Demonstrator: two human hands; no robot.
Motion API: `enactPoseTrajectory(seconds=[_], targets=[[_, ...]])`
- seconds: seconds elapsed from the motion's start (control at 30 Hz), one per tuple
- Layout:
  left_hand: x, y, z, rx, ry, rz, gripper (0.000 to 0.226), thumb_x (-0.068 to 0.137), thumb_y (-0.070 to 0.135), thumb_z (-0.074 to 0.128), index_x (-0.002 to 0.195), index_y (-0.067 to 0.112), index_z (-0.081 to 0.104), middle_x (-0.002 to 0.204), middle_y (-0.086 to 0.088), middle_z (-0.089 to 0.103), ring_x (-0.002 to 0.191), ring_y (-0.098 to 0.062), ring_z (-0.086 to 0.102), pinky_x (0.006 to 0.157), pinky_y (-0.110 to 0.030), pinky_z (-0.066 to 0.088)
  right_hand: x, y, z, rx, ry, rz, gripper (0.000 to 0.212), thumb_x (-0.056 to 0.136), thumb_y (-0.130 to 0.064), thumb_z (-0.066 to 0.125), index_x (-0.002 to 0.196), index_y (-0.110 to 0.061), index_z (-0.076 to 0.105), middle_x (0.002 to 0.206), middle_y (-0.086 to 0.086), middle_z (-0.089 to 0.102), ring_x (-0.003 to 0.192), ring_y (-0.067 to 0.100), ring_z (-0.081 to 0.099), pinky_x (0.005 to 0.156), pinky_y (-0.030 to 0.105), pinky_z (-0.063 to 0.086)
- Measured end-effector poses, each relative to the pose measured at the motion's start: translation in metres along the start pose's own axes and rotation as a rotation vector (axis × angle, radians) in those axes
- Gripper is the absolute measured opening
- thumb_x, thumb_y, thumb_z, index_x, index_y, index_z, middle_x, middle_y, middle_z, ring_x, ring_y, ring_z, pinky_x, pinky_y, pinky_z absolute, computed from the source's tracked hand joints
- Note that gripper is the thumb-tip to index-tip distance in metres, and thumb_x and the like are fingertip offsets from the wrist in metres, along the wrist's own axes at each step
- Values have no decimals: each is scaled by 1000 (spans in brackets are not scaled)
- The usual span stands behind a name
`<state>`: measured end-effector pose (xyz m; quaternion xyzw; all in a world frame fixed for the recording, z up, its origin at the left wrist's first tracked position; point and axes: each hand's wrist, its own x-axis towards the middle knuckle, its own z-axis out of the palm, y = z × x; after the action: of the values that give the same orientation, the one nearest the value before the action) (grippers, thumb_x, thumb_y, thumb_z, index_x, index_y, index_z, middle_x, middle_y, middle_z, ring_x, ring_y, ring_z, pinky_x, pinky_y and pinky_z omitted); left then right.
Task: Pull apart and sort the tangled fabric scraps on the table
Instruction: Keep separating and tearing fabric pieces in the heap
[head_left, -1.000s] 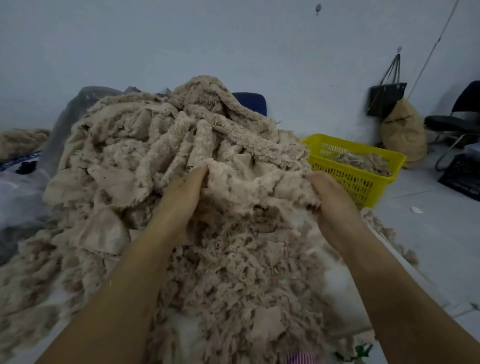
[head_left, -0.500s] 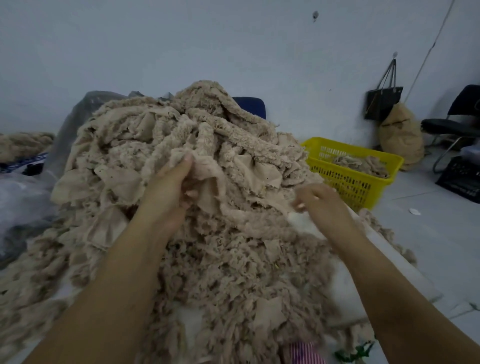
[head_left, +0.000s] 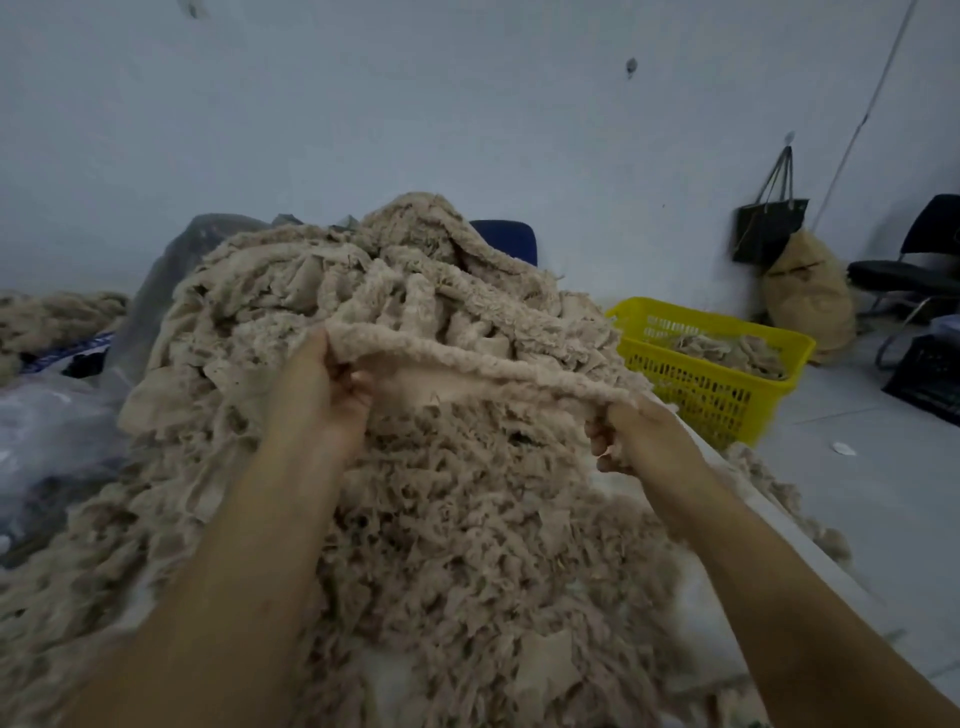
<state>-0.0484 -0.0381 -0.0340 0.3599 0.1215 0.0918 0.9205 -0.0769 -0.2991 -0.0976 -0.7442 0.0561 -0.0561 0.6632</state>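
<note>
loose beige scraps (head_left: 467, 545) lie heaped on the white table (head_left: 722, 613), nearest the person. above them the left hand (head_left: 317, 400) curls its fingers round one end of a fuzzy beige strip (head_left: 467, 361). the right hand (head_left: 647, 441) pinches the other end in a closed fist. the strip runs taut between them, higher on the left. behind it rises the big tangled pile (head_left: 363, 291). to the right, a yellow basket (head_left: 701, 395) holds a few more scraps. farther back a black bag (head_left: 769, 228) hangs on the wall above a tan sack (head_left: 810, 301), beside a black chair (head_left: 914, 270).
</note>
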Motion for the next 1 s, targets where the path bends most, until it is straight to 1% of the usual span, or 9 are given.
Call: enactPoseTrajectory(seconds=[0.23,0.37,0.47,0.57,0.67,0.73,0.8,0.87,1.0], targets=[[-4,-16,-9,223,-137,34,19,98,19,59,83,12,68,68,-1,70,57,-9,65,53,-22,53,-8,-15,16,389,-186,33,31,106,-20,36,74,-18,36,62,1,31,45,12,16,43,28,17],[-25,-39,2,698,-562,-27,16,96,20,61,94,15,76,97,-11,74,82,-19,70,70,-32,55,-13,-31,37,105,-224,-68,49,104,-32,43,56,-25,39,54,-2,25,43,12,16,46,30,13],[-33,-52,8,990,-773,24,24,98,26,61,98,5,73,93,-14,75,88,-27,72,84,-33,57,-13,-38,45,-61,-167,-112,51,101,-34,48,50,-29,45,44,-6,32,35,8,24,42,24,21],[-35,-56,11,1203,-702,165,30,98,27,60,74,11,68,64,-2,69,62,-16,64,61,-26,52,-10,-37,37,-254,-110,-177,35,100,-34,50,74,-14,61,51,-8,49,40,7,40,49,26,32],[-25,-51,11,946,-445,65,38,94,24,61,59,13,53,50,-3,52,43,-16,46,42,-21,35,-6,-27,23,-441,-55,-140,39,104,-38,43,137,-19,53,112,0,63,88,15,60,72,29,40],[-19,-46,12,615,-410,-126,35,93,19,60,58,16,55,54,-2,54,44,-14,50,42,-19,39,-2,-16,16,-492,4,-135,39,106,-34,40,143,-25,46,137,4,56,101,18,58,73,23,39],[-17,-43,11,390,-394,-270,28,89,16,59,61,14,57,53,-2,54,40,-12,50,37,-16,36,2,-6,10,-499,71,-175,22,106,-30,39,111,-29,60,115,4,65,84,12,57,60,18,35],[-15,-42,8,176,-380,-347,18,76,10,65,59,10,61,53,-3,56,39,-11,52,36,-17,39,7,0,1,-476,170,-152,34,107,-34,36,81,-25,56,80,0,58,66,10,48,54,23,31],[-2,-41,-1,-127,-252,-322,42,94,13,59,57,1,74,68,-11,71,56,-18,71,58,-26,60,3,4,-6,-266,144,-101,39,104,-39,41,79,-16,60,60,0,52,53,17,47,57,35,37]])
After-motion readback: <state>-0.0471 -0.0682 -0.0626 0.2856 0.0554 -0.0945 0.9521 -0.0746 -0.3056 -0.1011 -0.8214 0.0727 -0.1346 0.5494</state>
